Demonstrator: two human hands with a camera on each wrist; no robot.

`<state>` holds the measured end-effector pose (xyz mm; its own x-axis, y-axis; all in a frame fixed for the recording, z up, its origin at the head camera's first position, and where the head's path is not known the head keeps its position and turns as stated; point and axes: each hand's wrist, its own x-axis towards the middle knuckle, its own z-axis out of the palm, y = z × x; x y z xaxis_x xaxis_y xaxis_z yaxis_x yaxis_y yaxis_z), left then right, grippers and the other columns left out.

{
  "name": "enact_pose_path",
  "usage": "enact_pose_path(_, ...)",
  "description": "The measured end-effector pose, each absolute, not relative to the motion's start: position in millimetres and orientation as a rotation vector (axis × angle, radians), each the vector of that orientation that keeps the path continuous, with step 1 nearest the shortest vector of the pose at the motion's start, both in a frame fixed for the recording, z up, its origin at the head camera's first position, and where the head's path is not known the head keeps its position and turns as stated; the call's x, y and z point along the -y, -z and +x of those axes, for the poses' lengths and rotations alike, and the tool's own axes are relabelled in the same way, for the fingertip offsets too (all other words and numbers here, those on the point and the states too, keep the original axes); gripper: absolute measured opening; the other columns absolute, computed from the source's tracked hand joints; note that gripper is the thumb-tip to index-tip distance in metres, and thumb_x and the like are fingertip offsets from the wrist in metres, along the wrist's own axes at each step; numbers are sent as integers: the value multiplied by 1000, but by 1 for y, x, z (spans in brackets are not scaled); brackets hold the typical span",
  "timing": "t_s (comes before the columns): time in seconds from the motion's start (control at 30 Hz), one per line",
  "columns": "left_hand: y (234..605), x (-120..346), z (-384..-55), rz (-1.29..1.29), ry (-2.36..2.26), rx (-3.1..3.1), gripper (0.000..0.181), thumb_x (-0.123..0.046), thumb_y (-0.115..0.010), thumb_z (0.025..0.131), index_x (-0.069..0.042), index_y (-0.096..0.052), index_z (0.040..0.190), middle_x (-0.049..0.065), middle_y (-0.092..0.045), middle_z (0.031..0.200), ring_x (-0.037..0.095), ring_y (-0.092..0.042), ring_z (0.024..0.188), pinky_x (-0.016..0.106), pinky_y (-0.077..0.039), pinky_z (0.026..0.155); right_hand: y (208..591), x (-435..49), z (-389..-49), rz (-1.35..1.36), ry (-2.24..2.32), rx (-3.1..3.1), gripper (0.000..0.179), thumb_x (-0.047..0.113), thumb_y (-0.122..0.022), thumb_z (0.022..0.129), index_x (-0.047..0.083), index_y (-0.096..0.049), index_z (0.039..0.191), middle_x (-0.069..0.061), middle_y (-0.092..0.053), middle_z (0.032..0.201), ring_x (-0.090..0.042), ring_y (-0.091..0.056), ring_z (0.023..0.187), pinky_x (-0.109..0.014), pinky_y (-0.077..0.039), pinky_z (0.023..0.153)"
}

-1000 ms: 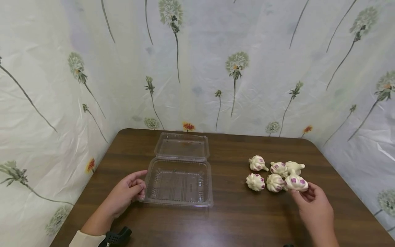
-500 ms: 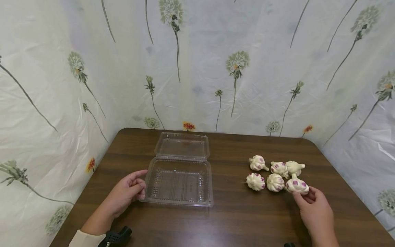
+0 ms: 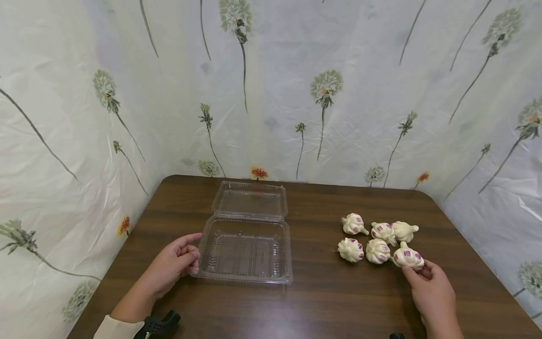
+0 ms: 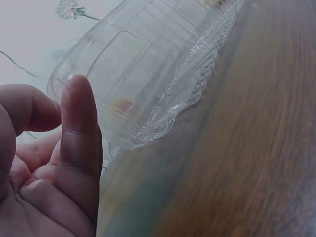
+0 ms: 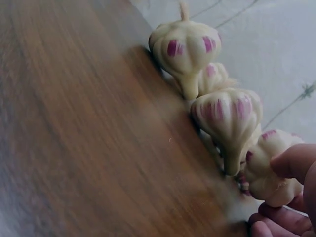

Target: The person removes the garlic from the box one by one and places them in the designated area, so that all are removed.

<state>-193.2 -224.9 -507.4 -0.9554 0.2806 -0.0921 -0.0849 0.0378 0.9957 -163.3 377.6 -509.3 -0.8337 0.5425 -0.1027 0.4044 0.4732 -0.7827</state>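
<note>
A clear plastic clamshell container (image 3: 245, 281) lies opened flat on the table, its lid (image 3: 250, 200) toward the wall. My left hand (image 3: 173, 261) pinches the left rim of its base between thumb and fingers; the left wrist view shows the thumb (image 4: 79, 118) against the clear wall. On the right, my right hand (image 3: 434, 287) holds a white garlic bulb with purple marks (image 3: 407, 257) between thumb and fingers, at the near right of the group. Several more garlic bulbs (image 3: 378, 251) sit just beside it in two rough rows. The held bulb's underside is hidden.
The dark wooden table (image 3: 322, 301) carries everything. A floral sheet (image 3: 271, 94) hangs behind it and along both sides. Bare wood lies between the container and the garlic.
My right hand has moved slightly down and to the right with the garlic bulb, which now stands a little apart from its neighbours. The left hand and the container have stayed still.
</note>
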Motion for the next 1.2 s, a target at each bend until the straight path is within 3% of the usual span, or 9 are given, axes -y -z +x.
enact_pose_path(0.37,506,225,-194,198,-2000,-2054,55,-3,-54,106,0,-34,158,6,-59,100,13,-63,78,24,-60,73,511,-378,-165,-797,-1257,2627,89,55,-57,102,-5,-29,160,-31,-46,151,-45,-49,137,-9,-42,62)
enact_pose_path(0.43,506,225,-194,203,-2001,-2051,56,-4,-54,106,0,-34,158,6,-59,100,13,-63,78,24,-60,73,511,-378,-166,-787,-1234,2652,89,56,-56,102,-6,-30,160,-32,-46,152,-46,-48,137,-16,-48,70)
enact_pose_path(0.53,505,225,-193,211,-1999,-2050,56,-4,-54,107,1,-33,159,5,-59,100,12,-63,79,24,-60,73,511,-378,-166,-771,-1211,2682,88,56,-55,103,-6,-30,160,-33,-45,152,-48,-47,138,-35,-55,86)
enact_pose_path(0.6,504,225,-192,220,-1994,-2053,57,-5,-54,107,2,-32,159,5,-59,100,12,-63,79,24,-60,73,511,-378,-166,-766,-1210,2691,87,56,-54,103,-7,-30,159,-34,-44,153,-49,-45,139,-49,-53,96)
enact_pose_path(0.67,503,225,-191,215,-1995,-2054,57,-5,-54,107,2,-32,159,4,-59,100,12,-63,79,24,-60,74,511,-378,-166,-766,-1216,2695,88,55,-53,104,-8,-29,159,-35,-42,153,-50,-43,140,-56,-50,101)
enact_pose_path(1.2,507,225,-193,193,-1997,-2048,56,-3,-54,106,0,-33,159,5,-59,100,13,-63,79,24,-60,74,513,-382,-168,-796,-1250,2675,89,55,-51,105,-4,-20,164,-35,-36,159,-51,-37,145,-61,-45,108)
